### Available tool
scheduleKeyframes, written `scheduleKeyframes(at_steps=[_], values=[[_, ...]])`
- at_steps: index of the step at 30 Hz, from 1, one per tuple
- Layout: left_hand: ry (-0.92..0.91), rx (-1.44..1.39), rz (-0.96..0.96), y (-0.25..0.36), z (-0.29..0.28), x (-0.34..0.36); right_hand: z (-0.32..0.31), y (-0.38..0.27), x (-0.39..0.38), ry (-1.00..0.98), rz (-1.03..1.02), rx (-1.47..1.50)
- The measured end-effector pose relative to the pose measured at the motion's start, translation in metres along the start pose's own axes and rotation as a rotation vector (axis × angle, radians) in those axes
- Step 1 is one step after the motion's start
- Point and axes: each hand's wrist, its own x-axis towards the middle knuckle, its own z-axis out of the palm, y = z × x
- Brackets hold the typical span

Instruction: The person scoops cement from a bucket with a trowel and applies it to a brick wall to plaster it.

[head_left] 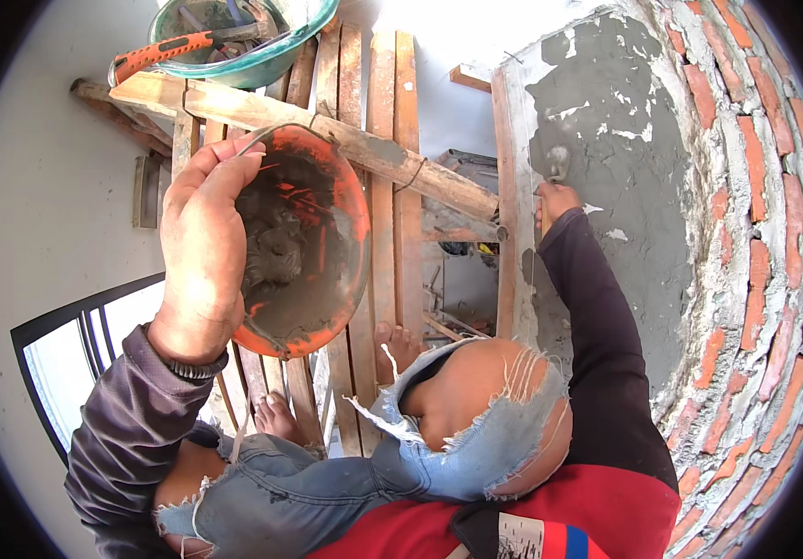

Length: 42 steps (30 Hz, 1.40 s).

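My left hand [204,238] grips the near-left rim of an orange bucket [361,219], thumb and fingers closed on its edge. Wet grey mortar [280,256] lies inside, and more is smeared over the bucket's inner wall. Off to the right, my right hand [556,203] is wrapped round the handle of a small trowel [559,163]. The trowel's blade is against the wall, on a patch of wet grey plaster [606,214]. Bare pale spots show through the upper part of that plaster. A wooden batten [507,186] runs along the plaster's left edge.
Under my bare feet is a platform of wooden planks [383,112] with gaps between them. A wooden pole [355,140] crosses it. At the upper left, a green basin [280,65] holds tools, including an orange-handled hammer [164,54]. Exposed brickwork [755,270] rises at the right.
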Motion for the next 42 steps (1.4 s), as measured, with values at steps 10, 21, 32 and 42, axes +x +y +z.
scheduleKeyframes(at_steps=[10,21,32,42], values=[[-0.026,-0.056,-0.025,0.000,0.001,0.000,0.013,-0.029,0.114,-0.141,0.146,-0.104],[0.038,-0.024,-0.020,0.002,0.004,-0.001,0.025,-0.077,0.071,0.104,-0.149,-0.097],[0.049,-0.068,-0.031,0.007,0.011,0.003,0.017,-0.070,0.256,-0.296,-0.553,-1.167],[0.056,-0.051,-0.045,0.007,0.007,0.003,0.033,-0.138,0.177,-0.013,0.043,-0.075]])
